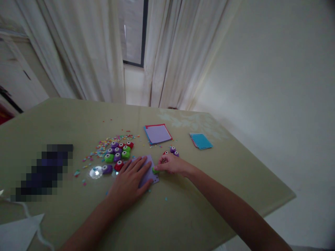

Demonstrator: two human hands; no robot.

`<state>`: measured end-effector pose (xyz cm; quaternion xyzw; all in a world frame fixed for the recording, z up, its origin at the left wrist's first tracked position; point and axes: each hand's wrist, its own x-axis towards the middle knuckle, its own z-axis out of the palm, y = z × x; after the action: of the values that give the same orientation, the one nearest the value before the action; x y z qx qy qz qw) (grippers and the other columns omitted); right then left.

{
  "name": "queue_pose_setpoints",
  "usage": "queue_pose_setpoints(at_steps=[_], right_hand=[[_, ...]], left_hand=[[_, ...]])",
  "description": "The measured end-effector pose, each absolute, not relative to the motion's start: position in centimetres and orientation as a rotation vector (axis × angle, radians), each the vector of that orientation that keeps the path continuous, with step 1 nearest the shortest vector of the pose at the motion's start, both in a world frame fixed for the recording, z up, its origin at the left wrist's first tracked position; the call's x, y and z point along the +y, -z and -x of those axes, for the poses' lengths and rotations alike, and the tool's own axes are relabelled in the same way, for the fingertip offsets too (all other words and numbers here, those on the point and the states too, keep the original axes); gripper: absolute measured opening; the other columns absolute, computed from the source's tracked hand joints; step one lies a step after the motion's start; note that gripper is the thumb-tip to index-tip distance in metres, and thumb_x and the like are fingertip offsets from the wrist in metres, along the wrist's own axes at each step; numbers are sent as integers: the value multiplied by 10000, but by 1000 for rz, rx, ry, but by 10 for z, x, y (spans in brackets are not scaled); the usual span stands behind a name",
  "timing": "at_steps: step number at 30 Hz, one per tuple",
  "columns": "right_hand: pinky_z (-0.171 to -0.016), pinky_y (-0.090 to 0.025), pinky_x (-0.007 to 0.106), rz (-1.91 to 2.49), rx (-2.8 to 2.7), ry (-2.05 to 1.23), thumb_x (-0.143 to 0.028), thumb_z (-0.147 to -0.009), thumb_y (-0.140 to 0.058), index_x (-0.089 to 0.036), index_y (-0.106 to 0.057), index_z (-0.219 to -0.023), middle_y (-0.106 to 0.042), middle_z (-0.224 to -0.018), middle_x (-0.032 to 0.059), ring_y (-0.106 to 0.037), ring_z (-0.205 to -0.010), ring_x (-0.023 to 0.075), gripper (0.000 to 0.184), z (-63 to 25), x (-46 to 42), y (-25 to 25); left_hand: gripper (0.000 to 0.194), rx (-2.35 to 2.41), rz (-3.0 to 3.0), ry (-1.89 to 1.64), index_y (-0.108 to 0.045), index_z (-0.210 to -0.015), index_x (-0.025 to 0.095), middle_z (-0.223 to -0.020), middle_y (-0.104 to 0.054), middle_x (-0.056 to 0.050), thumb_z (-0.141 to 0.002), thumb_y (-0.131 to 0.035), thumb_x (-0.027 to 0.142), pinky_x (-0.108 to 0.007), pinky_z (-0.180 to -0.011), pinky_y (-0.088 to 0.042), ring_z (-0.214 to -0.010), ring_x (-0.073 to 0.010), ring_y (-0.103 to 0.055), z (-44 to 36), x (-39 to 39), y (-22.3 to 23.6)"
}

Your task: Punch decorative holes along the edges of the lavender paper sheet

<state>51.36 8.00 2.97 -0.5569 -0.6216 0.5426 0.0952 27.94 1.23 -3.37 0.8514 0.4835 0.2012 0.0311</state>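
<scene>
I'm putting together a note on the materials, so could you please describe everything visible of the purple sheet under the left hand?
The thin, flat purple sheet, perhaps foam or card, lies on the pale green table. Small dark dots that look like holes show near its near right corner. The left hand is spread over it, hiding its left part. At its right edge, the right hand holds a small bright green piece; whether that touches the sheet is unclear.
</scene>
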Motion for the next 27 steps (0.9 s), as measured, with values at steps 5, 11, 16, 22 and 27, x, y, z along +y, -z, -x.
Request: queue_pose_setpoints(at_steps=[5,11,16,22,27], right_hand=[[-480,-273,220,1658,-1822,-1647,-608,-667,-947,-177,-632,-789,-506,-599,-92,-404,-519,73,547,-515,82,-29],[-465,-267,224,1691,-1823,-1659,-639,-648,-947,-189,-623,-784,-497,-594,-92,-394,-502,75,571,-514,81,-33],[-492,-273,228,1740,-1855,-1622,-667,-624,-948,-187,-626,-765,-476,-604,-86,-391,-552,89,595,-514,81,-35],[-502,-252,237,1809,-1995,-1508,-644,-677,-934,-195,-605,-734,-468,-567,-83,-404,-559,99,560,-511,84,-38],[-450,-200,243,1842,-1930,-1608,-533,-665,-983,-203,-586,-677,-434,-461,-101,-367,-455,91,516,-513,89,-36]], left_hand=[[607,1475,-2616,-653,-551,-1584,304,-1681,-491,-58,-1036,-568,562,-547,-1281,-314,-1519,-326,-487,-279,13,37],[608,1468,-2625,-684,-543,-1587,303,-1680,-493,-68,-1032,-583,549,-549,-1267,-340,-1516,-329,-490,-279,11,37],[599,1469,-2622,-668,-551,-1577,302,-1676,-499,-64,-1037,-574,560,-556,-1259,-349,-1512,-326,-496,-280,11,35],[581,1480,-2624,-661,-565,-1565,293,-1668,-509,-72,-1045,-556,552,-582,-1241,-355,-1498,-344,-508,-282,13,37],[614,1457,-2623,-744,-555,-1566,269,-1640,-544,-87,-1023,-585,555,-586,-1240,-350,-1477,-355,-529,-281,10,33]])
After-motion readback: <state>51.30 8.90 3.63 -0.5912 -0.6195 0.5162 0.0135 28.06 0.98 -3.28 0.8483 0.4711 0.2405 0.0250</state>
